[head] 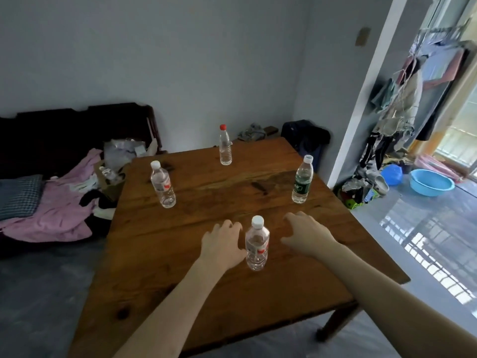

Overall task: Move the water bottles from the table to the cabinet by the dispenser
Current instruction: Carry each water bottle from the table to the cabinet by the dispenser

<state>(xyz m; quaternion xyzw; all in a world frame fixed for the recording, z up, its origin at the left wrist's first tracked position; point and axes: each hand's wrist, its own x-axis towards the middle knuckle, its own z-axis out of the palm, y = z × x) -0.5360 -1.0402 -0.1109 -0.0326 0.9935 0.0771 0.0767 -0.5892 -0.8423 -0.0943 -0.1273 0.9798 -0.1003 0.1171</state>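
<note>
Four bottles on the table, none moved yet.

From the head camera, the nearest bottle (pixel 257 243) stands upright on the table (pixel 232 293) between the left hand (pixel 222 243) and right hand (pixel 307 236), both loose-fingered and holding nothing. Beyond it stand the red-capped bottle (pixel 225 145), left bottle (pixel 163 185) and green-labelled bottle (pixel 302 180). No cabinet shows.

- A dark wooden bench (pixel 77 130) stands far left, heaped with pink cloth (pixel 59 210) and a checked pillow (pixel 19 196).
- Clothes (pixel 397 109) hang at the far right.
- 1 blue basin (pixel 431 186) sits on the floor there, beside a blue bag (pixel 392 174).
</note>
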